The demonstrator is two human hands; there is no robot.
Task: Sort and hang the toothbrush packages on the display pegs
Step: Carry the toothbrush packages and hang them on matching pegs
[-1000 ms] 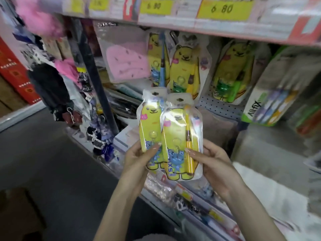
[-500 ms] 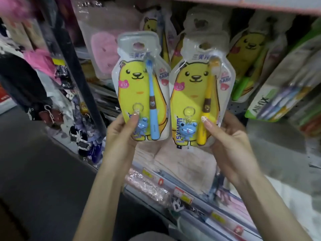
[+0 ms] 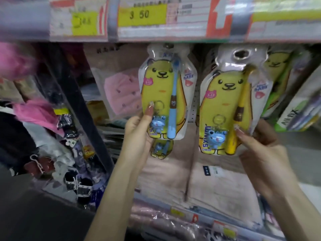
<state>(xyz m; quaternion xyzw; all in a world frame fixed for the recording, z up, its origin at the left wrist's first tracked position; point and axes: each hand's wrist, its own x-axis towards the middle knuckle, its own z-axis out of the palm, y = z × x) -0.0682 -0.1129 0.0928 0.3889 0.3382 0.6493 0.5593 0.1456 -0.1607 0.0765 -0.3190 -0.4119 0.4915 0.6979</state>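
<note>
My left hand [image 3: 139, 134] pinches the lower left corner of a yellow bear-shaped package with a blue toothbrush [image 3: 163, 94], held up just under the shelf edge. Another like package [image 3: 161, 149] hangs behind it, only its bottom showing. My right hand [image 3: 260, 153] pinches the lower right of a second bear package with a yellow toothbrush [image 3: 225, 110], its hang hole [image 3: 240, 54] near the shelf's underside. More bear packages [image 3: 281, 70] hang behind at the right. No peg is visible.
A shelf edge with yellow price tags [image 3: 142, 14] runs across the top. A pink cloth in a clear bag [image 3: 121, 91] hangs left of the packages. Green Allfix toothbrush packs [image 3: 295, 112] lean at right. Folded pink towels [image 3: 199, 180] lie below. Hair accessories [image 3: 73, 153] crowd the left rack.
Both hands have lifted the two packages up and apart, closer to the shelf's underside. The view has tilted up, and the price tags now show again.
</note>
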